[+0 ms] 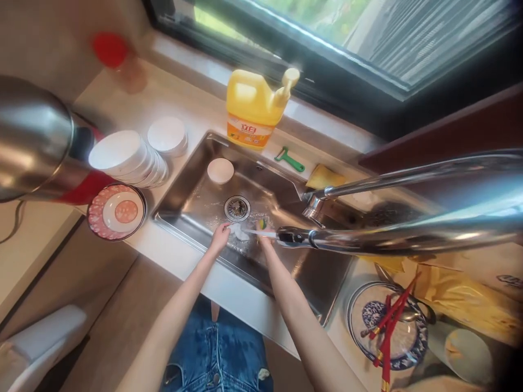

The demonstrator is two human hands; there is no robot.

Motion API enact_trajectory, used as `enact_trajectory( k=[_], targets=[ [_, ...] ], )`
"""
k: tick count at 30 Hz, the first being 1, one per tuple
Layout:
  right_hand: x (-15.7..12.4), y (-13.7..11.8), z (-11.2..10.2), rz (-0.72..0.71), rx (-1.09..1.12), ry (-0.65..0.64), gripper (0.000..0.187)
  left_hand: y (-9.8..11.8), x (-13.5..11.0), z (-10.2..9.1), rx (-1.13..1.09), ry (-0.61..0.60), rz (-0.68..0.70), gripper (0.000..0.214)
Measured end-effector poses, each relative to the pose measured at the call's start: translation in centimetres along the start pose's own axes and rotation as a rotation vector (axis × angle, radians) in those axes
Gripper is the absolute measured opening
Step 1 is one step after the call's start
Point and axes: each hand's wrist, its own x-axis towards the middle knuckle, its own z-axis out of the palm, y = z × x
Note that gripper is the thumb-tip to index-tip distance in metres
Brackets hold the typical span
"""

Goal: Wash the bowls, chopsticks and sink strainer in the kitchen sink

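Note:
Both of my hands are down in the steel sink [192, 163], under the faucet's water stream. My left hand [219, 237] is closed on a small white dish [239, 234] just below the drain [237, 208]. My right hand [265, 233] is closed on a yellow-green sponge [262, 223], held against the dish. The pull-out faucet head [292, 237] points left at the dish. A small white bowl [220, 170] lies upside down at the back of the sink.
Stacked white bowls [122, 155] and a red-patterned plate [116, 212] stand left of the sink. A yellow detergent jug [253, 109], green scraper [289, 159] and yellow cloth [324, 177] sit behind it. At right, a blue-patterned plate [370, 305] carries red chopsticks [390, 321].

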Motion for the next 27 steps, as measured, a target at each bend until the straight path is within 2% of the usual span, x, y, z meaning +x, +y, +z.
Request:
enact_trajectory(
  k=[2, 3, 5, 7, 8, 10, 13, 16, 20, 23, 25, 27],
  targets=[
    [0.1, 0.0, 0.4, -0.172, -0.195, 0.061, 0.036, 0.1, 0.4, -0.4, 0.038, -0.004, -0.006, 0.032],
    [0.2, -0.2, 1.2, -0.258, -0.276, 0.048, 0.040, 0.2, 0.6, -0.6, 0.055, -0.008, -0.006, 0.032],
    [0.6, -0.8, 3.8, -0.349, -0.323, -0.082, 0.036, 0.3, 0.9, -0.9, 0.072, -0.015, 0.014, 0.030],
    [1.4, -1.6, 6.9, -0.338, -0.279, -0.206, 0.030, 0.4, 1.3, -1.2, 0.065, -0.022, 0.044, 0.027],
    [1.9, -1.9, 8.4, -0.315, -0.260, -0.220, 0.029, 0.3, 1.4, -1.4, 0.058, -0.024, 0.061, 0.026],
    [3.1, -2.3, 10.9, -0.256, -0.257, -0.171, 0.026, 0.1, 1.6, -1.7, 0.061, -0.028, 0.100, 0.025],
    [4.7, -2.3, 12.6, -0.156, -0.265, -0.121, 0.020, -0.3, 1.8, -1.9, 0.121, -0.044, 0.142, 0.025],
    [5.5, -2.0, 12.8, -0.120, -0.229, -0.124, 0.016, -0.2, 2.1, -2.0, 0.174, -0.073, 0.139, 0.026],
    [4.9, -1.8, 12.0, -0.222, -0.224, -0.184, 0.010, 0.7, 3.4, -1.9, 0.263, -0.092, 0.106, 0.027],
    [3.9, -1.5, 11.0, -0.269, -0.052, -0.183, 0.012, 1.9, 5.3, -1.5, 0.332, -0.082, 0.143, 0.028],
    [3.4, -1.2, 10.4, -0.221, 0.109, -0.188, 0.012, 2.5, 6.9, -1.0, 0.356, -0.098, 0.202, 0.037],
    [3.1, -0.7, 9.9, -0.079, 0.242, -0.234, 0.011, 2.9, 8.6, -0.2, 0.338, -0.143, 0.242, 0.057]
  ],
)
